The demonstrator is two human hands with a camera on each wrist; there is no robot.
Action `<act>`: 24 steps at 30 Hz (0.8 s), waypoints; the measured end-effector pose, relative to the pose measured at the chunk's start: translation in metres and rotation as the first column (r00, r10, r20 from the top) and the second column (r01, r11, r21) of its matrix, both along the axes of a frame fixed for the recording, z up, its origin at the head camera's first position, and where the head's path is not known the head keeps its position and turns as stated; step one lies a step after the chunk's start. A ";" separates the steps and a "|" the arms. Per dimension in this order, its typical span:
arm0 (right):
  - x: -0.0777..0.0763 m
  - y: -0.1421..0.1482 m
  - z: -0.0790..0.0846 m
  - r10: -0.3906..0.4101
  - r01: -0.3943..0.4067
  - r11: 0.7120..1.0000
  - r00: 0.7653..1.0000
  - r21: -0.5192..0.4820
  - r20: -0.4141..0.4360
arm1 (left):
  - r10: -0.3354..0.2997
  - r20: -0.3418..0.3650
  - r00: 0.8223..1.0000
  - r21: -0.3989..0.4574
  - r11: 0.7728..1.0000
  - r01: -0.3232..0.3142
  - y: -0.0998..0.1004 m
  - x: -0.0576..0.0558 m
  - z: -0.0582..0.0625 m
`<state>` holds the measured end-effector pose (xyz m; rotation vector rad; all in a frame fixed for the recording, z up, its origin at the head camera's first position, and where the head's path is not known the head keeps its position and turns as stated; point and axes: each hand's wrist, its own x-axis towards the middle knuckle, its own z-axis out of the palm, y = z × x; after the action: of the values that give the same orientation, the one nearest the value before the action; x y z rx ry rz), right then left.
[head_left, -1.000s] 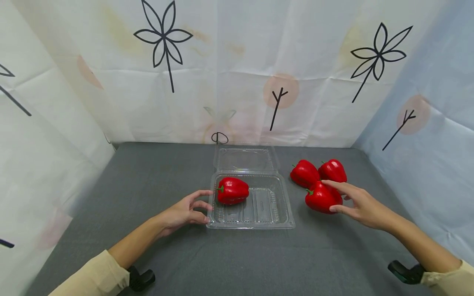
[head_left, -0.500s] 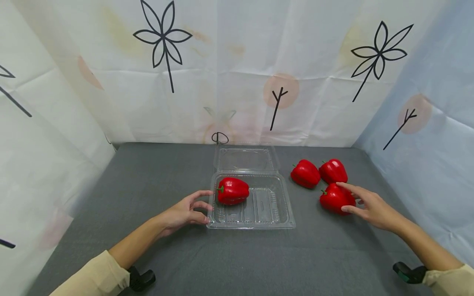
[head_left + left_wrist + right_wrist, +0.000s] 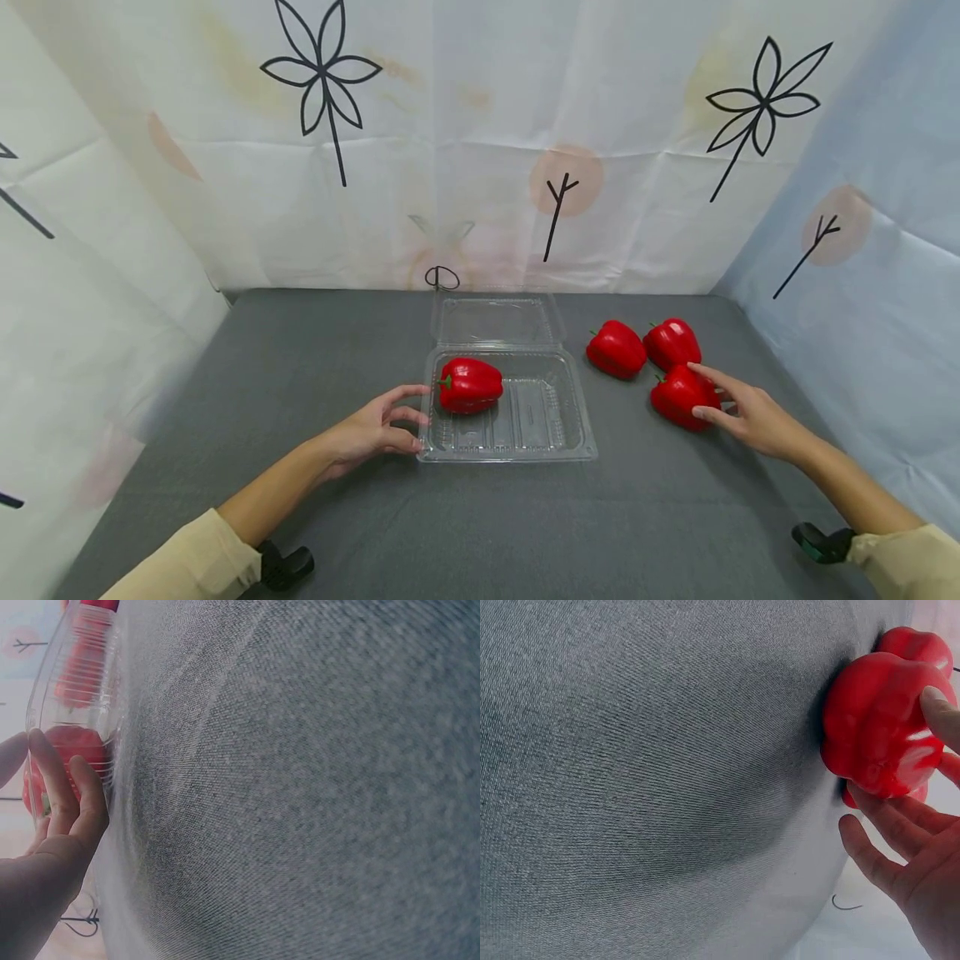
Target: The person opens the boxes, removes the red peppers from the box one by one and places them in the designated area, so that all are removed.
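A clear plastic clamshell container (image 3: 532,450) stands lidded-back on the grey tabletop, with one red bell pepper (image 3: 471,386) lying in its left half. At the container's left rim my left hand (image 3: 375,429) rests its spread fingertips; the left wrist view shows the fingers (image 3: 56,780) against the clear side wall. To the right, my right hand (image 3: 753,417) holds another red bell pepper (image 3: 681,398) between thumb and fingers. In the right wrist view, the thumb lies on one side of that pepper (image 3: 877,720) and fingers are on the other.
Two more red bell peppers stand behind the held one: one at left (image 3: 617,350) and one at right (image 3: 672,343). The container's open lid (image 3: 495,321) lies toward the back wall. Patterned white cloth (image 3: 480,150) encloses the grey table (image 3: 315,350).
My right hand has moved right with its pepper, away from the container, then slightly back toward the rear peppers. My left hand and the container have stayed in place.
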<state>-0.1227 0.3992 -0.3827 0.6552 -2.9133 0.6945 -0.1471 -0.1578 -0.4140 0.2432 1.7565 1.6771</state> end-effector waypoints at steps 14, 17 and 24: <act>0.003 -0.016 0.013 -0.090 0.077 0.990 0.990 0.119 0.112 | -0.012 -0.019 1.000 0.019 1.000 0.013 -0.001 0.000 -0.002; 0.001 -0.024 0.020 -0.098 0.084 0.987 0.991 0.138 0.093 | -0.014 -0.019 1.000 0.027 1.000 0.015 -0.001 0.000 -0.003; -0.005 -0.044 0.032 -0.112 0.102 0.987 0.990 0.127 0.080 | -0.011 -0.010 1.000 0.025 1.000 0.012 -0.001 0.000 -0.002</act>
<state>-0.1275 0.3554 -0.3506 0.4857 -3.0641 0.5492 -0.1475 -0.1586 -0.4158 0.2729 1.7391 1.6931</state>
